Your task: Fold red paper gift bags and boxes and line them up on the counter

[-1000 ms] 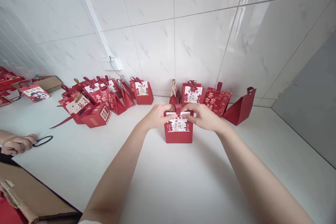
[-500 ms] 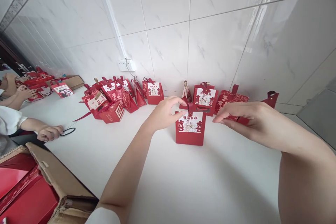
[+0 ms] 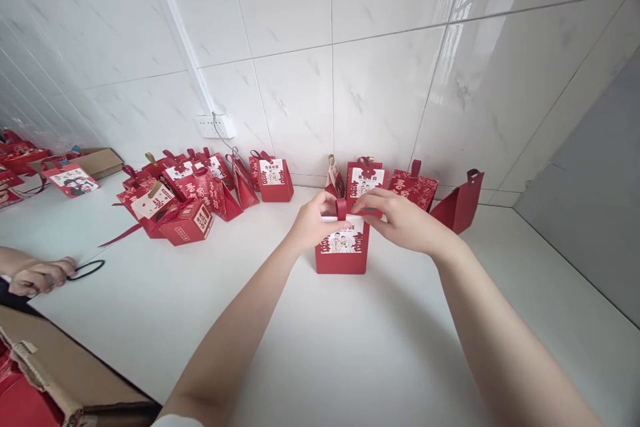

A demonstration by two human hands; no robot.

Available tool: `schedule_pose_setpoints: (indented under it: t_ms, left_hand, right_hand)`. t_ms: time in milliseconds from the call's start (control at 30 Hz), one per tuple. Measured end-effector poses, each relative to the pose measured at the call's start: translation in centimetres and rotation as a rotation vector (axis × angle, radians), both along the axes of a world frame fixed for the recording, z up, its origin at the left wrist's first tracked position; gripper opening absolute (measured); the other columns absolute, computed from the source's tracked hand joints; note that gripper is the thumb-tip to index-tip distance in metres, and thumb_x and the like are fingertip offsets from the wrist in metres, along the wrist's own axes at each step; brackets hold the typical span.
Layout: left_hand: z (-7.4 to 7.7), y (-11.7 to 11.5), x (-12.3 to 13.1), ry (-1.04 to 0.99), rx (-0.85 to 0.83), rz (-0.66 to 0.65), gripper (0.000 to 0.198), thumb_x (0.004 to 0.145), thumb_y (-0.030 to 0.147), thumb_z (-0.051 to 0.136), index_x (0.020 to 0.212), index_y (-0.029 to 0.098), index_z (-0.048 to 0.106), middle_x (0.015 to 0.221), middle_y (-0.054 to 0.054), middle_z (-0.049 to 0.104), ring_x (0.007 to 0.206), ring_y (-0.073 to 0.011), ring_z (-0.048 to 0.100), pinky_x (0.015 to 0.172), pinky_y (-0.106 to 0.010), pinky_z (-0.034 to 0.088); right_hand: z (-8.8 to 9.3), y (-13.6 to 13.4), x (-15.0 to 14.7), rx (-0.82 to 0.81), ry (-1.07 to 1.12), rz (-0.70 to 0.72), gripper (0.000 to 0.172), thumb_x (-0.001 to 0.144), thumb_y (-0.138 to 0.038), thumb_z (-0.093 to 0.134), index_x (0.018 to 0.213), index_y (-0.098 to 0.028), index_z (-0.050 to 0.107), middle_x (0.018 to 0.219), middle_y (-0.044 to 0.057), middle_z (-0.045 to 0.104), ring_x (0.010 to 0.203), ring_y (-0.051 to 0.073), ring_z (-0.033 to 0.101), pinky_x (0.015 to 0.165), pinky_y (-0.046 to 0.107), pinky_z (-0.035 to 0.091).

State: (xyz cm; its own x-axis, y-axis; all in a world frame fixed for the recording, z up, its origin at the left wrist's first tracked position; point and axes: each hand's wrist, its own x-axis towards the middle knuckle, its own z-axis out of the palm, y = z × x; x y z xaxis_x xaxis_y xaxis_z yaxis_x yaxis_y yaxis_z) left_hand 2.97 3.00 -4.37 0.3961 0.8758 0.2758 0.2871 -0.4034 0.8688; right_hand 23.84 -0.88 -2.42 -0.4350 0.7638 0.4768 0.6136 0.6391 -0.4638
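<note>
A red gift box [image 3: 341, 263] with a white printed label of a couple stands upright on the white table in front of me. Its dark red ribbon loop [image 3: 341, 208] sticks up from the top edge. My left hand [image 3: 317, 220] pinches the top left of the box, thumb on the front face and fingers behind. From the other side, my right hand [image 3: 395, 215] closes its fingers on the top right edge, beside the ribbon. The fingertips behind the box are hidden.
Several red gift boxes [image 3: 277, 181] stand along the tiled wall. More boxes [image 3: 186, 221] cluster at left, with a black band [image 3: 87, 269] near another person's hand [image 3: 45, 275]. A cardboard carton [image 3: 75, 360] sits at the lower left. A socket strip [image 3: 214, 125] is on the wall.
My right hand has moved left from beside the box onto its top edge. My left hand stays at the top left. The view has turned to the right.
</note>
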Motion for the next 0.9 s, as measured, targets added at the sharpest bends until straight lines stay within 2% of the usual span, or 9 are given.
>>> schedule_pose_setpoints:
  t_ms: [100, 167, 267, 367, 533, 633, 700, 767, 900]
  left_hand:
    - [0.2, 0.1, -0.4, 0.074, -0.003, -0.023, 0.033, 0.065, 0.042, 0.075, 0.082, 0.015, 0.066, 0.086, -0.005, 0.07, 0.088, -0.0231, 0.065, 0.076, -0.032, 0.051]
    - [0.1, 0.2, -0.6, 0.09, -0.03, -0.036, 0.033, 0.066, 0.043, 0.074, 0.083, 0.015, 0.07, 0.087, -0.006, 0.071, 0.088, -0.0247, 0.066, 0.076, -0.033, 0.051]
    - [-0.1, 0.3, -0.5, 0.062, -0.089, -0.091, 0.036, 0.067, 0.041, 0.073, 0.091, 0.015, 0.071, 0.092, -0.007, 0.072, 0.091, -0.0261, 0.066, 0.077, -0.034, 0.052]
    - [0.2, 0.1, -0.2, 0.008, -0.017, -0.057, 0.035, 0.072, 0.041, 0.069, 0.096, 0.016, 0.069, 0.1, -0.007, 0.07, 0.096, -0.025, 0.064, 0.084, -0.035, 0.051]
    - [2.9, -0.9, -1.2, 0.048, 0.177, 0.058, 0.037, 0.079, 0.04, 0.063, 0.111, 0.022, 0.058, 0.112, -0.006, 0.065, 0.105, -0.0213, 0.059, 0.09, -0.035, 0.047]
    - [4.6, -1.6, -2.3, 0.095, 0.281, 0.182, 0.043, 0.08, 0.04, 0.062, 0.12, 0.027, 0.051, 0.124, -0.004, 0.058, 0.115, -0.0202, 0.053, 0.09, -0.034, 0.047]
    - [5.1, -1.9, -2.7, 0.131, 0.337, 0.276, 0.04, 0.08, 0.04, 0.06, 0.117, 0.027, 0.053, 0.125, -0.004, 0.057, 0.115, -0.0201, 0.053, 0.089, -0.033, 0.047]
    - [5.1, -2.0, -2.7, 0.201, 0.327, 0.312, 0.035, 0.081, 0.043, 0.058, 0.111, 0.026, 0.057, 0.123, -0.003, 0.058, 0.111, -0.0206, 0.055, 0.087, -0.033, 0.047]
    - [4.8, -2.4, -2.6, 0.354, 0.126, 0.144, 0.042, 0.082, 0.055, 0.051, 0.11, 0.026, 0.062, 0.119, -0.002, 0.062, 0.109, -0.0223, 0.057, 0.089, -0.032, 0.046]
  right_hand:
    - [0.2, 0.0, -0.1, -0.071, 0.053, 0.213, 0.028, 0.09, -0.024, 0.045, 0.111, -0.032, 0.063, 0.112, 0.003, 0.061, 0.104, 0.022, 0.058, 0.084, 0.037, 0.051]
    - [0.4, -0.1, -0.3, -0.093, 0.057, 0.261, 0.033, 0.09, -0.024, 0.046, 0.118, -0.033, 0.06, 0.118, 0.002, 0.059, 0.111, 0.022, 0.055, 0.09, 0.038, 0.05]
    - [0.2, 0.0, -0.3, -0.088, 0.032, 0.236, 0.039, 0.09, -0.024, 0.047, 0.127, -0.037, 0.053, 0.132, 0.001, 0.051, 0.118, 0.023, 0.052, 0.094, 0.04, 0.049]
    - [-0.3, 0.2, -0.3, -0.045, 0.027, 0.166, 0.044, 0.091, -0.026, 0.046, 0.133, -0.04, 0.046, 0.148, -0.001, 0.032, 0.124, 0.026, 0.047, 0.092, 0.04, 0.051]
    - [0.1, -0.1, -0.2, 0.043, 0.055, 0.021, 0.054, 0.092, -0.032, 0.043, 0.144, -0.037, 0.029, 0.151, -0.001, 0.026, 0.135, 0.029, 0.033, 0.1, 0.045, 0.044]
    - [0.6, -0.5, 0.0, 0.055, 0.041, -0.113, 0.057, 0.092, -0.037, 0.043, 0.146, -0.033, 0.025, 0.143, 0.004, 0.041, 0.125, 0.03, 0.045, 0.097, 0.046, 0.043]
    - [0.8, -0.7, -0.1, -0.002, 0.023, -0.207, 0.059, 0.093, -0.04, 0.042, 0.147, -0.029, 0.022, 0.125, 0.008, 0.059, 0.102, 0.029, 0.06, 0.084, 0.044, 0.049]
    - [0.9, -1.0, -0.4, -0.093, 0.022, -0.26, 0.061, 0.093, -0.045, 0.041, 0.147, -0.025, 0.021, 0.1, 0.007, 0.069, 0.081, 0.026, 0.065, 0.072, 0.039, 0.05]
    - [1.6, -1.8, -1.0, -0.264, 0.086, -0.156, 0.048, 0.092, -0.055, 0.038, 0.123, -0.024, 0.055, 0.084, 0.004, 0.07, 0.074, 0.022, 0.065, 0.069, 0.033, 0.049]
